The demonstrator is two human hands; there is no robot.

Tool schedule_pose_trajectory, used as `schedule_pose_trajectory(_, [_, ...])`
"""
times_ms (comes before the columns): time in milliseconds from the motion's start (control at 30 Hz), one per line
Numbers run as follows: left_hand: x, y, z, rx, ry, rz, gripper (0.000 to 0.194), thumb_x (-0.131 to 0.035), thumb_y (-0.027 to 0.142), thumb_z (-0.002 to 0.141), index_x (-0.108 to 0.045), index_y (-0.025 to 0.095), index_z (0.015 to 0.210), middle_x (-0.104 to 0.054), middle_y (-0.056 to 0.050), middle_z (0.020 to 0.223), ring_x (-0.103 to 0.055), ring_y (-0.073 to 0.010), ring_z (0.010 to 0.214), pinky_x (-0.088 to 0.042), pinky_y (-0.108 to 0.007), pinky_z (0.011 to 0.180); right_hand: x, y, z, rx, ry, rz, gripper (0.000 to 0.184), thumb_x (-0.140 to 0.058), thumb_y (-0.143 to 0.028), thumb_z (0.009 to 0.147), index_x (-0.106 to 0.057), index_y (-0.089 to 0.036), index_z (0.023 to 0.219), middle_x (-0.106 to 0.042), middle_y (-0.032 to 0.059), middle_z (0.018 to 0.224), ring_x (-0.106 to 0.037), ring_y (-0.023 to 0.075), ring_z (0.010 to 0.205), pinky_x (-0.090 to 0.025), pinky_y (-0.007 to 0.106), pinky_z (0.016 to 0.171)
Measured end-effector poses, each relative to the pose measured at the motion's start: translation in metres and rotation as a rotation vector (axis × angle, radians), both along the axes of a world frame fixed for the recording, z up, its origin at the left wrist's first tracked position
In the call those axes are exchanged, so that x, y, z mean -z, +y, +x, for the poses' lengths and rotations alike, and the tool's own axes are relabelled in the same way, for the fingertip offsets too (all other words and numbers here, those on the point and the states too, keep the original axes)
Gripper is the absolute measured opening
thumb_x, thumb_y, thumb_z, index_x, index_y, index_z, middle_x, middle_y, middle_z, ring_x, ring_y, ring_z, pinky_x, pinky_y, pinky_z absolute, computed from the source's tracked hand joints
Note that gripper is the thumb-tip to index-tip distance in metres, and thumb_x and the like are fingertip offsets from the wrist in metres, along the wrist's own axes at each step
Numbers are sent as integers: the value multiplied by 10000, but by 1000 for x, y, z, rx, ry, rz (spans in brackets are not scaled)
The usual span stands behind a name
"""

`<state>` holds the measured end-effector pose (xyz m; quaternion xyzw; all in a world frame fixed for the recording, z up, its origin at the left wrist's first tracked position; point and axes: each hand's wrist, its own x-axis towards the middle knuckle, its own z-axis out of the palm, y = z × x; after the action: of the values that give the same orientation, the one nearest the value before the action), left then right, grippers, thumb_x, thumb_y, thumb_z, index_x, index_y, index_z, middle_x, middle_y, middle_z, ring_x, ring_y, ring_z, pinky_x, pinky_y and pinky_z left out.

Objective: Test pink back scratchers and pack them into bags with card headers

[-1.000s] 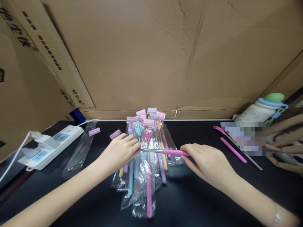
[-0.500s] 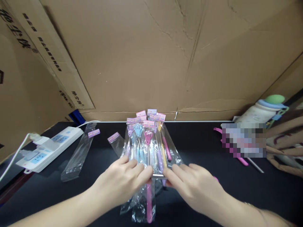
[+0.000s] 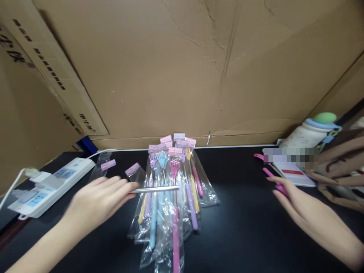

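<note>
My left hand [image 3: 101, 197], fingers closed, grips a thin silver metal rod [image 3: 156, 189] that points right above the packed back scratchers. My right hand [image 3: 309, 212] is at the right side, thumb and fingers closed around a slim pink handle [image 3: 269, 173]; part of the handle is hidden in the hand. Between the hands lies a pile of hand-shaped back scratchers in clear bags: a pink one [image 3: 175, 168], a light blue one [image 3: 162, 159], a purple one [image 3: 191, 208] and others.
A white power strip [image 3: 64, 185] with plugs lies left, beside a clear bag with a purple header [image 3: 108, 165]. Another header card [image 3: 132, 169] is near the pile. At right are a white bottle [image 3: 301, 132], a phone-like flat thing [image 3: 295, 174] and a brown fabric item [image 3: 341, 185]. Cardboard [image 3: 170, 76] stands behind.
My hands were together over the pile, both on the silver rod. They have moved apart: the left took the rod leftward, the right moved right and now shows a pink handle.
</note>
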<state>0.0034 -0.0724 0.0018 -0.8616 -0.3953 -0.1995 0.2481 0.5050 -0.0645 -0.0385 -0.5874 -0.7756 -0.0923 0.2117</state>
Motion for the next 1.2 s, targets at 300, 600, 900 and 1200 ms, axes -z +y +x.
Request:
schedule_pose_trajectory(300, [5,67,129,450,259,-30,163,-445,107,899,-575,189,846,-595,13,740,-495,-145,717,-303,-293,709,25,67,-23,-73,-167,-1,393,-311,-304,905,-573,-101,1116,-576,188,1130,-563,289,982,-461,457,836])
schedule_pose_trajectory(600, [18,81,192,605,186,-55,168,-428,253,939,-582,195,975,-665,-8,877,-522,-162,957,-302,-327,938,3,-2,-105,-302,239,-443,357,-309,-322,945,-301,-195,1279,-651,14,838,-647,139,723,-478,248,661])
schedule_pose_trajectory(900, [11,63,132,416,168,-92,325,-489,74,853,-561,265,1105,-610,34,1163,-477,-172,1118,-291,-340,991,24,36,-3,204,-367,-1,332,-373,-319,893,-535,-188,1152,-659,54,678,-606,179,502,-252,217,391])
schedule_pose_trajectory(1200, [19,47,60,89,65,-299,227,-441,279,919,-573,261,1102,-592,-22,1114,-516,-198,1029,-349,-352,860,8,28,-46,-15,-361,171,237,-412,-280,902,-601,-174,996,-641,82,915,-628,169,726,-415,247,539])
